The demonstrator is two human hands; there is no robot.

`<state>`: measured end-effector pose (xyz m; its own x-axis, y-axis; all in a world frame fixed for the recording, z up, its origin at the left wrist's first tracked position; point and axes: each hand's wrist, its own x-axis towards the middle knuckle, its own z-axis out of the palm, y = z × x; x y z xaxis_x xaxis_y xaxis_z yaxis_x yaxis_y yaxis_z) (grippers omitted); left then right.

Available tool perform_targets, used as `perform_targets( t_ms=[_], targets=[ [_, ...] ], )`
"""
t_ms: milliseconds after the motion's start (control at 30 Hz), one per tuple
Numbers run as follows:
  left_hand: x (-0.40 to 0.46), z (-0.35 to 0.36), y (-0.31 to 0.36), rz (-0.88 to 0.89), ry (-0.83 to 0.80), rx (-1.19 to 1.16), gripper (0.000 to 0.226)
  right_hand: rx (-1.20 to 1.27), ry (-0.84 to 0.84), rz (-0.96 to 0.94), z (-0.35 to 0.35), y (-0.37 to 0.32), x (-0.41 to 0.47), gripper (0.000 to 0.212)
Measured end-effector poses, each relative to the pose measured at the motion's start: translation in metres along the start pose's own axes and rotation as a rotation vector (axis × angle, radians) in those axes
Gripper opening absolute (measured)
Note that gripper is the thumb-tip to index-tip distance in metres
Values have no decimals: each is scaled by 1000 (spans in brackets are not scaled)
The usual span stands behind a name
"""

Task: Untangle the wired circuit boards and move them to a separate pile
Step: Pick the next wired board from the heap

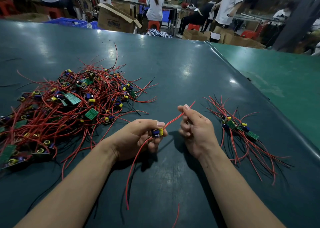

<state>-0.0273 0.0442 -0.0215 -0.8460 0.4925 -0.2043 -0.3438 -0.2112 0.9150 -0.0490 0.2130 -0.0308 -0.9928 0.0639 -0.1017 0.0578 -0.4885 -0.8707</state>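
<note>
A big tangled pile (69,106) of small green circuit boards with red and black wires covers the left of the dark green table (173,68). A small sorted pile (240,129) of boards lies at the right. My left hand (143,137) grips one circuit board (158,132) with a yellow and a blue part. My right hand (194,125) pinches that board's red wires (178,116), which stretch between the two hands. Another red wire (133,167) hangs from the board toward me.
A loose red wire end (176,215) lies near the front edge. The table's right edge (280,110) borders a lighter green surface. Beyond the far edge are cardboard boxes (116,19), blue crates (67,21), red stools and several people at other benches.
</note>
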Motion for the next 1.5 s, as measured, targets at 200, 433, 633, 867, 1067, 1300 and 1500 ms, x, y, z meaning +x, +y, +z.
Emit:
perform_targets(
  t_ms=[200, 433, 633, 867, 1067, 1300, 1500],
  targets=[
    [-2, 2, 1, 7, -23, 45, 21, 8, 64, -8, 2, -2, 1, 38],
    [-4, 1, 0, 7, -42, 70, 22, 74, 95, -17, -1, -3, 2, 41],
    [-4, 3, 1, 8, -57, 50, 22, 88, 115, -6, -4, -3, 4, 40],
    [-1, 0, 1, -10, -6, -34, 15, 151, 129, 27, -8, -7, 7, 28],
    [11, -4, -4, 112, 207, -235, 20, -184, -64, 133, -2, -5, -3, 42],
    [12, 0, -12, 216, 226, -54, 27, -512, -355, 45, 1, 0, -15, 42],
    [11, 0, -16, 274, 242, -17, 39, -635, -410, 15, 3, 1, -18, 34]
  ],
)
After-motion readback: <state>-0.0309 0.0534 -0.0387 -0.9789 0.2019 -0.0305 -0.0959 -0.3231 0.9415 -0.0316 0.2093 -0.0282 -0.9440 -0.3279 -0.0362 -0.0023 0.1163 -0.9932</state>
